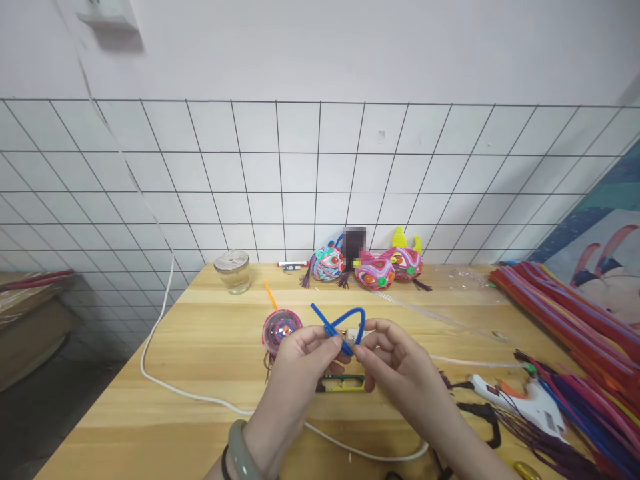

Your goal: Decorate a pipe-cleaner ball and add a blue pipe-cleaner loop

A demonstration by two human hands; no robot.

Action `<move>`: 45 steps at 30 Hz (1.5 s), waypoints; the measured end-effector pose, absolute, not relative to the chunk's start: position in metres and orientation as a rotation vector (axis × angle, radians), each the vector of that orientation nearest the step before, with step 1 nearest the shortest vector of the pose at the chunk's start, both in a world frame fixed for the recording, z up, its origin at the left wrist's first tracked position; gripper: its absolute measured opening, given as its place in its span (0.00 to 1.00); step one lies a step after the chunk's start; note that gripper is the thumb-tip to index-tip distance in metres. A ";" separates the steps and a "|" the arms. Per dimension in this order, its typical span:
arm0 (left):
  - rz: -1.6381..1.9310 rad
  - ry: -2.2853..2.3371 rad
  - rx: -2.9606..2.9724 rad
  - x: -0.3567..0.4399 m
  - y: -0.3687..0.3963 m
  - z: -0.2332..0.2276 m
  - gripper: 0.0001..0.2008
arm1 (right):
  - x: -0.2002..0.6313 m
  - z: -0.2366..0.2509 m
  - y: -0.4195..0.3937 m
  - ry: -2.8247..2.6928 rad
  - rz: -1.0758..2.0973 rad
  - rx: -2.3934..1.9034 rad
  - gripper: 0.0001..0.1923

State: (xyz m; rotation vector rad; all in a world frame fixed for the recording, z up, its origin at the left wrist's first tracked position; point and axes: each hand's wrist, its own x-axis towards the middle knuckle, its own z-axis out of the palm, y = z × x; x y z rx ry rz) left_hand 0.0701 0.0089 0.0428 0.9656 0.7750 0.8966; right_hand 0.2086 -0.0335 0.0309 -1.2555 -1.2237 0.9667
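Note:
A blue pipe cleaner (362, 321) is bent into a loop, and one straight end points up and to the left. My left hand (311, 353) pinches its lower left part between thumb and fingers. The fingers of my right hand (397, 360) are closed on the lower right side of the loop. Just beyond my left hand lies a round pink and purple ornament (281, 330) with a clear dome and an orange stem (271, 295). Partly hidden below my hands is a yellow and green tool (350, 383), perhaps thread snips. A small whitish object behind the loop is mostly covered.
Colourful fish-like ornaments (376, 270) and a glass cup (233, 272) stand by the tiled wall. At right are a white glue gun (525, 403), pipe cleaner bundles (560, 313) and dark tassels (540, 440). A white cable (200, 399) crosses the wooden table (150, 440).

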 end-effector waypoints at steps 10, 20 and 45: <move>0.860 0.789 1.019 0.073 0.005 0.044 0.08 | 0.207 0.043 -0.038 -1.330 0.897 -1.424 0.13; 0.852 0.769 1.030 0.074 0.003 0.043 0.08 | 0.211 0.044 -0.039 -1.362 0.870 -1.485 0.14; 0.889 0.818 0.956 0.066 0.012 0.046 0.07 | 0.222 0.047 -0.035 -1.300 1.098 -1.394 0.13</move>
